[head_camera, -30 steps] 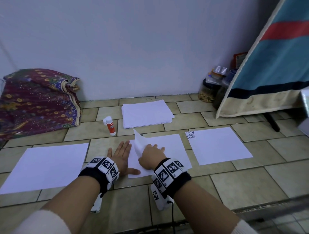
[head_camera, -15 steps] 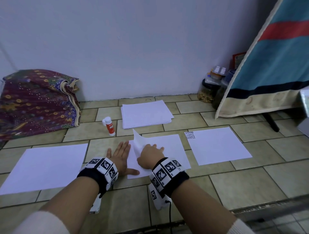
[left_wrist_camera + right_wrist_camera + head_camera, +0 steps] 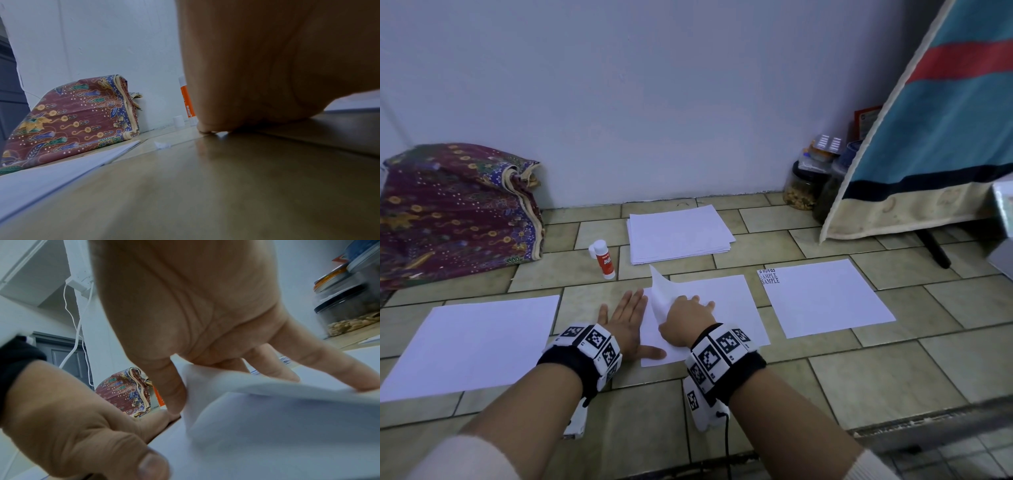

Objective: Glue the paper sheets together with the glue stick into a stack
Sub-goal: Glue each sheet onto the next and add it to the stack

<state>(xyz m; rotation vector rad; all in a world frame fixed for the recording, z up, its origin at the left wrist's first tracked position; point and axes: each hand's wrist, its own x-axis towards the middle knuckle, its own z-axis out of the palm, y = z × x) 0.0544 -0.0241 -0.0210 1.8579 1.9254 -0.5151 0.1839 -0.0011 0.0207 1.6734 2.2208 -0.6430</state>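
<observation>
In the middle of the head view, the left hand [image 3: 627,327] lies flat with its fingers straight on the tan tiled floor [image 3: 876,377], and its thumb presses the near left corner of a flat white paper sheet [image 3: 722,301]. The right hand [image 3: 686,320] rests on this sheet with fingers spread, and a second thin white sheet [image 3: 661,294] bends up between its thumb and fingers. Above the hands, the small white and orange glue stick [image 3: 603,255] stands up beside a neat pile of white paper [image 3: 678,233].
</observation>
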